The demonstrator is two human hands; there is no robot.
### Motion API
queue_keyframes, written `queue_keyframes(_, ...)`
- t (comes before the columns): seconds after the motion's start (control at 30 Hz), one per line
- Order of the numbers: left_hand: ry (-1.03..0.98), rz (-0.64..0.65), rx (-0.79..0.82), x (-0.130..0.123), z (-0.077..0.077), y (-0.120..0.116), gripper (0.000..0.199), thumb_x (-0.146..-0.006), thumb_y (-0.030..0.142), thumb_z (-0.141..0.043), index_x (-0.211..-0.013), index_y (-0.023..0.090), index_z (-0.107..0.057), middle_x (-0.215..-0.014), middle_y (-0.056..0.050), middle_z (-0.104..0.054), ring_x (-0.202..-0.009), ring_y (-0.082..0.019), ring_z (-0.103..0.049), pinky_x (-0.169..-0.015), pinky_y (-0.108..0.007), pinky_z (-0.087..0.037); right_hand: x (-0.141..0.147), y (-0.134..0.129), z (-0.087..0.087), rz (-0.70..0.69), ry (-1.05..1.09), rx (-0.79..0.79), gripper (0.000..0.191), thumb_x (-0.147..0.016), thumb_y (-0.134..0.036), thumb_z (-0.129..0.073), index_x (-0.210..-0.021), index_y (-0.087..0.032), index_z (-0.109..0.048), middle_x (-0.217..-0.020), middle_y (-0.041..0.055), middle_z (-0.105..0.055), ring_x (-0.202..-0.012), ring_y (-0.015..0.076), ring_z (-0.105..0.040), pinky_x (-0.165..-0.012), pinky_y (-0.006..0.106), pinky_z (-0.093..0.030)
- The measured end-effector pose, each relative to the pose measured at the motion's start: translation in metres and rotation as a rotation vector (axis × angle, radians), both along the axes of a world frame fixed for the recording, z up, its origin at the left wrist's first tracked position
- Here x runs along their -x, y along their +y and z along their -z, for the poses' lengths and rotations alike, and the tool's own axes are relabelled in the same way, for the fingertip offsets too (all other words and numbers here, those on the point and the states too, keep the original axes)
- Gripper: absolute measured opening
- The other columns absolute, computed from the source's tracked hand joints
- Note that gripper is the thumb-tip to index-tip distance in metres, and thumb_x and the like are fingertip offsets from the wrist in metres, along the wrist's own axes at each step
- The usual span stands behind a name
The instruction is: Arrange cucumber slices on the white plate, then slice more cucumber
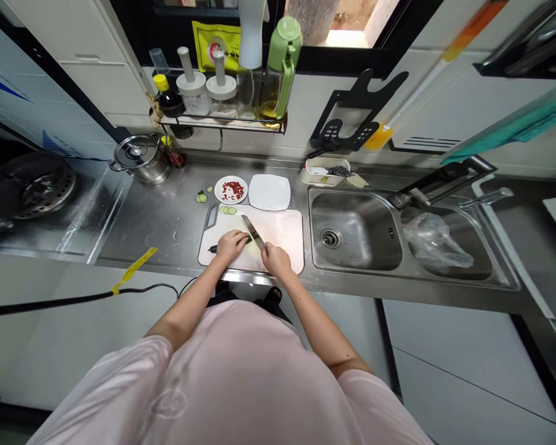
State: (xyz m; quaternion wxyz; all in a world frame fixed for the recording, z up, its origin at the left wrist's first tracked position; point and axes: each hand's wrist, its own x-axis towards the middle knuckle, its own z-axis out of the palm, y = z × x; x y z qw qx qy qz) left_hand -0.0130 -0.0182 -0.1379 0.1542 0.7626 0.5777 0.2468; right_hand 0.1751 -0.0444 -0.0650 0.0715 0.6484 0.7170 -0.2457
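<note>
On the counter (pixel 157 228), a plate (pixel 219 191) holds red chili (pixel 234 191); left fingers (pixel 237 240) grip cucumber (pixel 212 248), right fingers (pixel 267 250) a knife (pixel 253 232).

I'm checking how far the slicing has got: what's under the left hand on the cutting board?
The left hand rests on a dark green cucumber, whose end shows to the left of the hand on the white cutting board. A little more shows beside the knife; the rest is hidden under the hand.

Stainless steel counter (pixel 139 232), wet-streaked, crowded near the sink

A white cutting board (pixel 282 232) lies centered, with a round white plate (pixel 219 190), a square white plate (pixel 269 192), cucumber slices (pixel 201 198) and a lidded steel pot (pixel 141 161) beyond it.
</note>
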Motion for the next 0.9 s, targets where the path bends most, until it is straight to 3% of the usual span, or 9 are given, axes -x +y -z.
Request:
queue_keyframes(0.23, 0.044, -0.002, -0.016, -0.0016, 0.0069, -0.0036, 0.026, -0.092, 0.034, -0.047, -0.107, 0.026, -0.068, -0.099, -0.004, -0.066, -0.092, -0.015, -0.059, -0.081, -0.027, -0.045, 0.0016, 0.0011, -0.0004, -0.023, -0.023, -0.003, 0.029, -0.097, -0.03, -0.032, -0.11, -0.018, -0.055, -0.098, 0.0108, -0.067, -0.091, 0.0222, -0.063, -0.073, 0.027, -0.039)
queue_keyframes(0.9, 0.085, -0.005, -0.01, -0.0031, 0.0059, -0.0041, 0.027, -0.092, 0.031, -0.046, -0.108, 0.026, -0.067, -0.101, -0.004, -0.067, -0.095, -0.016, -0.058, -0.084, -0.028, -0.044, 0.001, -0.0013, -0.0018, -0.08, -0.025, 0.053, 0.027, -0.096, -0.026, -0.032, -0.108, -0.018, -0.054, -0.094, 0.0114, -0.067, -0.087, 0.0229, -0.064, -0.07, 0.028, -0.04)
